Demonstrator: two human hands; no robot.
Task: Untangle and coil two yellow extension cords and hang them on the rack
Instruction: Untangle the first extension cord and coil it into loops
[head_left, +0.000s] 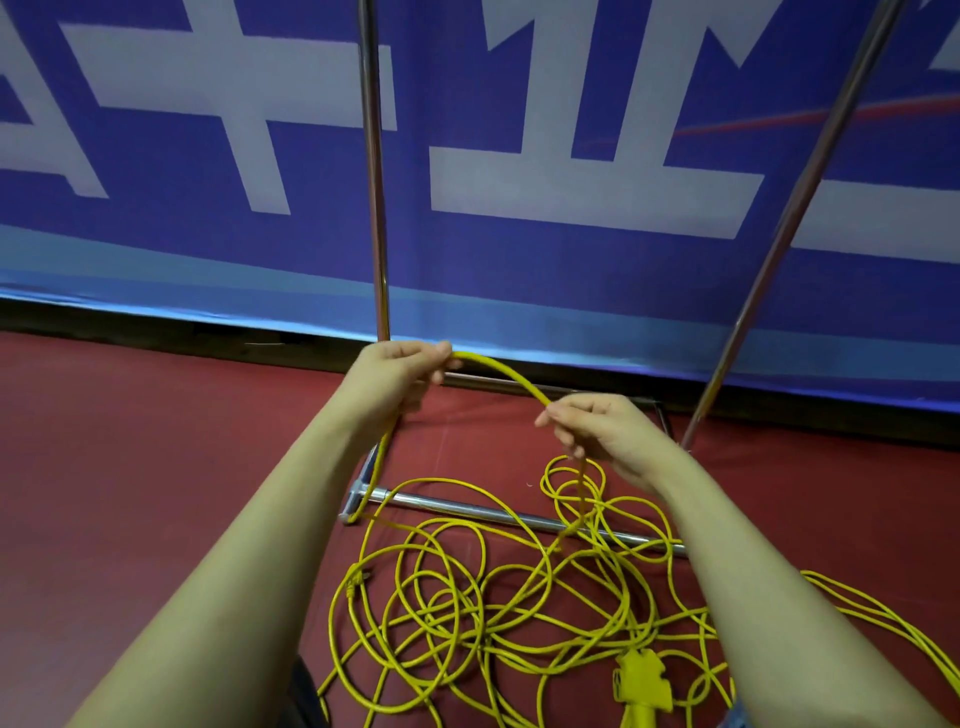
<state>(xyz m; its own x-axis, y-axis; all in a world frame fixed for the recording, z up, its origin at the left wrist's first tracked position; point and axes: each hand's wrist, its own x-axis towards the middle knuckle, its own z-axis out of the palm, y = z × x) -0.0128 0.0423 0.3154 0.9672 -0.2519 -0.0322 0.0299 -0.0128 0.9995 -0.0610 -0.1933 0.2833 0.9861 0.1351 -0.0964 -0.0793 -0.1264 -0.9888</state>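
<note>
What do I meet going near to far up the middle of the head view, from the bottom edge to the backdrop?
Yellow socket block → tangled yellow cords on the red floor → rack's base bar → right hand → left hand → blue banner.

Yellow extension cords (467, 597): tangled loops heaped on the red floor, draped over the rack (498, 514) base bar. One strand arcs up off the pile. Yellow multi-outlet end (644, 680) at bottom.
</note>
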